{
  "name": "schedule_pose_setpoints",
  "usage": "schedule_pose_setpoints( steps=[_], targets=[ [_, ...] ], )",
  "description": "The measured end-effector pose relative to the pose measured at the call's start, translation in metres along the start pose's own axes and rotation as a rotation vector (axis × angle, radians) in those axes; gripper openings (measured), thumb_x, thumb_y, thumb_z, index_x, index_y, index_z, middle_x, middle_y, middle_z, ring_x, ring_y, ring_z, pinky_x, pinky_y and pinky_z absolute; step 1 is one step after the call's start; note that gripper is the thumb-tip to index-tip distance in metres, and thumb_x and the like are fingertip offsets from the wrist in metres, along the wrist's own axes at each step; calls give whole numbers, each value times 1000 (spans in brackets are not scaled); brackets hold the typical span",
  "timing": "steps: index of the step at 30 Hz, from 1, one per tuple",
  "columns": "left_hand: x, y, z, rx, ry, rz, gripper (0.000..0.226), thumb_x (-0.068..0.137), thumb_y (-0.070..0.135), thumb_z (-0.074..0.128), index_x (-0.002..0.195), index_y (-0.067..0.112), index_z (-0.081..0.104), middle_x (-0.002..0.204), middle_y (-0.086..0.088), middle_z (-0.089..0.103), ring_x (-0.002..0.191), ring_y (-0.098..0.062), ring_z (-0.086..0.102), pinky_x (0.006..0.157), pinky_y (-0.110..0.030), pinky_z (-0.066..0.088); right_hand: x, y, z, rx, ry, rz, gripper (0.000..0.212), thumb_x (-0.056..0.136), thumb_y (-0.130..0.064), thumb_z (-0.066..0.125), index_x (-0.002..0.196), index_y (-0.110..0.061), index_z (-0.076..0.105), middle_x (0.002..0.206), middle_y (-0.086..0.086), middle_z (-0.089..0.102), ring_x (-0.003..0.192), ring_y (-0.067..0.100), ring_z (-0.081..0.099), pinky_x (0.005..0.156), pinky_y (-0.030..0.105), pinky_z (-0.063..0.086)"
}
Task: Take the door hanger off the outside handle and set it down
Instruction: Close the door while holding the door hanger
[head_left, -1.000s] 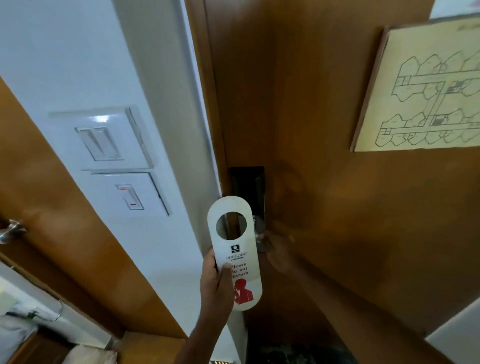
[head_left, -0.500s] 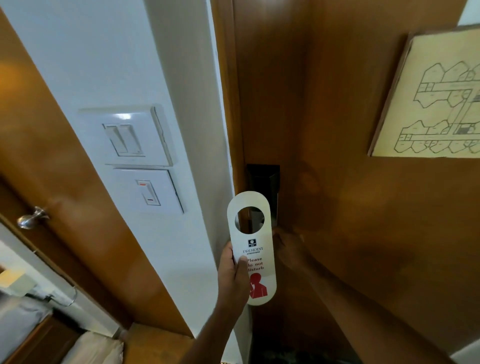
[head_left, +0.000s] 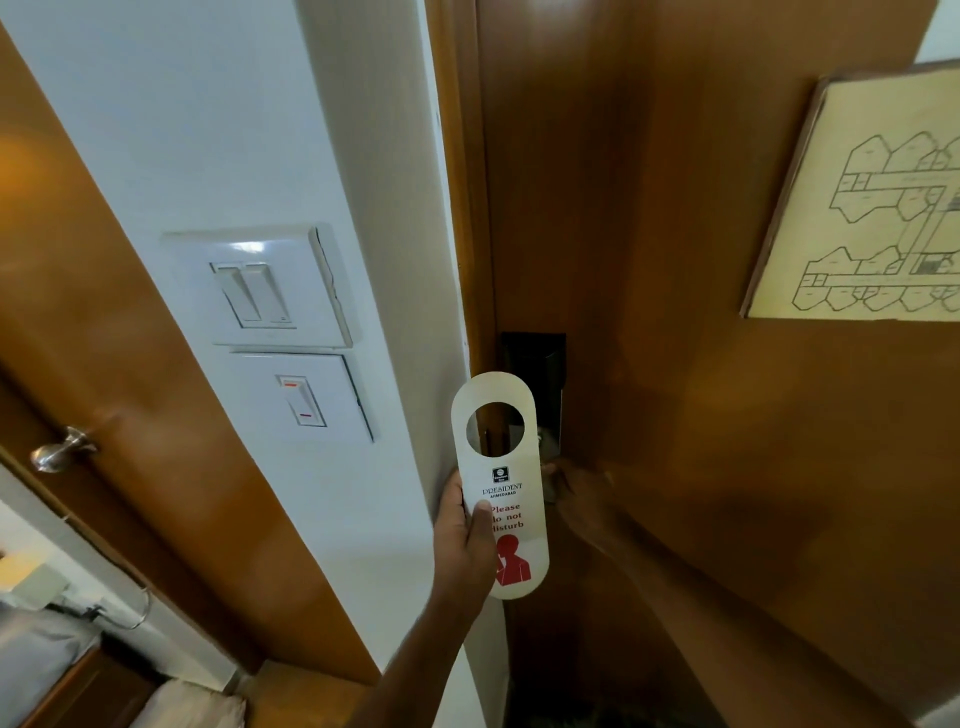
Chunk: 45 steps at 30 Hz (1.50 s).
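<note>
The left hand (head_left: 464, 530) pinches the lower half of the white door hanger (head_left: 500, 488), thumb across the red "Please do not disturb" lettering, fingers behind; the card stands upright above the grip, its round hole clear of any handle. Just behind it, the right hand (head_left: 571, 493) reaches to the dim door handle (head_left: 546, 446) on the wooden door (head_left: 675, 364); I cannot tell how its fingers close. Farther left, two switch plates (head_left: 275, 332) sit on the white wall
</note>
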<state>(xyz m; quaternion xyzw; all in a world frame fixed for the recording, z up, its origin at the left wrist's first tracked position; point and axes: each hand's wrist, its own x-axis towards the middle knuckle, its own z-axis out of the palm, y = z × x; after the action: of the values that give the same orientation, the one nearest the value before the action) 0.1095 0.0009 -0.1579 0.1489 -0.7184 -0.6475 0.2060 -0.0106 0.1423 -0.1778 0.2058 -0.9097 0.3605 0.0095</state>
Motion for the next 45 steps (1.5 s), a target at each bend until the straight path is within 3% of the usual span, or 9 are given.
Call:
schedule_pose_setpoints(
  steps=[10,20,25,29,32,37,41,43,45],
  targets=[
    [7,0,-2,-20,-15,19,36,100,12,53,134,23,48,115,10,70,96,-5,72,67,-18,60,6,-4,-2,-67,-10,-5,29,107,-25,41,103,-11,65,74,1,64,58,8,56,63,29,48],
    [9,4,-1,-16,-24,35,36,100,11,53,132,27,47,114,12,68,95,-7,72,65,-17,59,13,-2,-7,-182,-55,-20,17,104,-21,49,106,-15,65,77,-5,60,61,5,57,53,18,40],
    [6,7,-2,-14,-29,56,35,99,10,53,130,27,48,113,12,69,96,2,70,61,-14,57,14,-7,-13,-282,-64,-31,16,101,-19,54,112,-15,64,89,3,68,71,11,57,59,21,41],
    [6,9,-3,5,-28,67,36,100,9,52,130,27,48,113,12,69,94,-1,71,62,-14,57,15,-14,-20,-439,-107,-86,18,98,-16,57,115,-12,62,100,8,71,81,18,63,78,33,51],
    [4,12,-4,10,-26,75,35,100,9,51,132,26,48,114,10,69,95,-9,72,65,-17,59,14,-15,-22,-487,-119,-106,19,98,-15,57,115,-10,60,101,9,71,81,20,63,73,31,49],
    [2,18,-4,14,-41,87,34,101,11,50,132,26,51,115,10,70,97,-11,73,66,-17,59,-6,-6,-20,-605,169,-149,37,84,-16,67,120,-19,62,117,7,63,113,28,53,95,46,40],
    [0,25,5,6,-46,112,31,101,14,51,124,34,55,111,16,72,98,-7,72,66,-17,59,-52,2,-19,-237,483,-65,19,96,-27,51,113,-26,59,107,0,63,103,17,52,86,38,38],
    [-4,29,14,-7,-68,113,34,101,15,51,120,43,54,108,20,72,98,-2,71,66,-17,60,-80,5,-18,129,316,31,33,104,-44,34,106,-25,61,100,4,70,94,18,63,80,36,46],
    [-11,33,31,-38,-94,99,35,101,14,49,116,44,54,107,22,73,97,-2,72,65,-18,60,-110,9,-21,470,96,110,47,95,-67,36,102,-30,65,95,3,75,88,18,71,70,34,60]
  ],
)
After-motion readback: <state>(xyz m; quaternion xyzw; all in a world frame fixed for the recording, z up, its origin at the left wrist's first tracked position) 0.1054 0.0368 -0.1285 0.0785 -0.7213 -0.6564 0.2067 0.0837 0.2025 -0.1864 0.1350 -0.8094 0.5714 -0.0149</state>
